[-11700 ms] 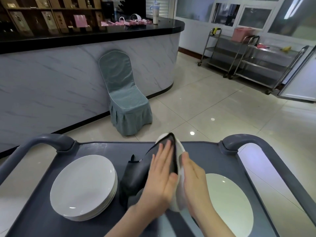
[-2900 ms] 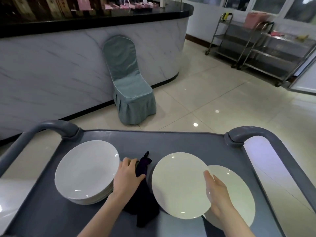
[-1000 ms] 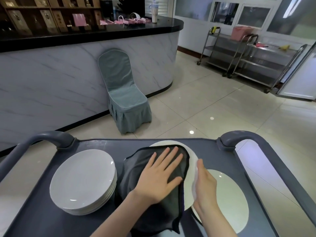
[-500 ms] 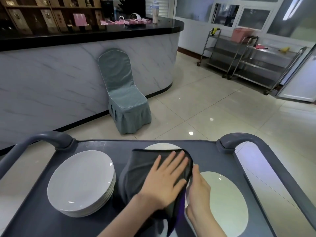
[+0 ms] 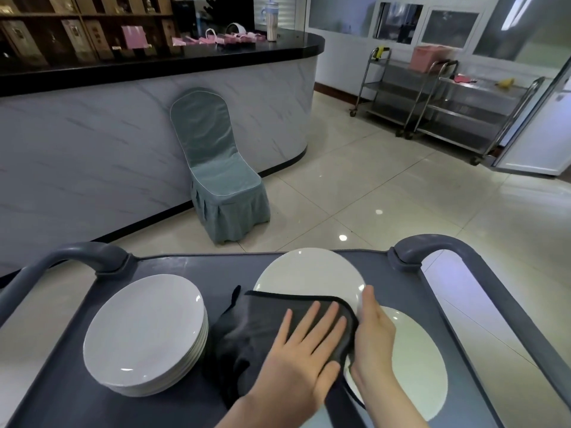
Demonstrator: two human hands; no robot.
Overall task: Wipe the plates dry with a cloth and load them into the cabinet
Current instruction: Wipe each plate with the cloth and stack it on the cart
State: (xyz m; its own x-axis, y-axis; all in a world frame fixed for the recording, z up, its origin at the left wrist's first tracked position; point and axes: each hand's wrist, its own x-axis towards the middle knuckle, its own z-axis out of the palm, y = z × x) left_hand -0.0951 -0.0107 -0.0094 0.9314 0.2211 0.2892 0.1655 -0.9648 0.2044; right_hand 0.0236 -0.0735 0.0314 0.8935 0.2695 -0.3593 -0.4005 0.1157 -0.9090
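Flat left hand (image 5: 304,362) presses cloth (image 5: 262,319) on plate (image 5: 309,273) — right hand (image 5: 374,341) grips rim.

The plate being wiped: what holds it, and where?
The right hand grips the plate by its right rim; the left hand presses the cloth on it.

- Held plate (image 5: 309,273): lower half is covered by the dark cloth (image 5: 262,325) and the left hand (image 5: 306,362) lying flat on it.
- Right hand (image 5: 374,338): grips the held plate's right rim. Most fingers are hidden behind it, and the forearm is cut by the bottom edge.
- Single plate (image 5: 417,366): left part is hidden behind the right hand.
- Plate stack (image 5: 145,329): only rims show under the top plate, so the count is unclear.
- Cart (image 5: 61,381): near end is cut by the bottom edge.
- Pink items (image 5: 216,40) on the counter (image 5: 154,67): too small to identify.
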